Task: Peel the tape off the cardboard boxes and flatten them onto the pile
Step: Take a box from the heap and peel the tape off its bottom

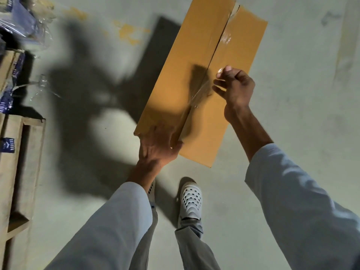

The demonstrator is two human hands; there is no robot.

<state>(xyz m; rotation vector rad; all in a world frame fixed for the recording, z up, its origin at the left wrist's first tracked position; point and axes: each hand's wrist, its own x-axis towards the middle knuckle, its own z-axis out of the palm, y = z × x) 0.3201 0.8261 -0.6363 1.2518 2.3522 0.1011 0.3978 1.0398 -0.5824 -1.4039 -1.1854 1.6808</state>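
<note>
1. Nearest the camera, two pale blue sleeves (116, 227) are seen reaching forward, with grey trousers and a white perforated shoe (190, 201) on the concrete floor (292, 133) between them.
2. At the far left, flattened cardboard (13, 172) with dark blue labels is laid along the floor, and crumpled clear plastic wrap (29, 24) is seen beyond it in the far left corner.
3. A broad shadow of the person is cast across the floor between that pile and the box.
4. The left hand (157, 151) is placed on the near left corner of the cardboard box (185, 75); its fingers are spread fairly straight over the top face, with the thumb at the near edge by the seam. Motion blur softens the detail.
5. The box is held up off the floor in the middle of the view, tilted, with its long centre seam running from near to far.
6. A strip of clear tape (202, 90) is lifted off the near part of the seam and stretched up to the right; more tape remains stuck along the far part of the seam.
7. The right hand (235, 88) is held over the right half of the box, its thumb and fingertips pinching the free end of the tape, the other fingers curled.
</note>
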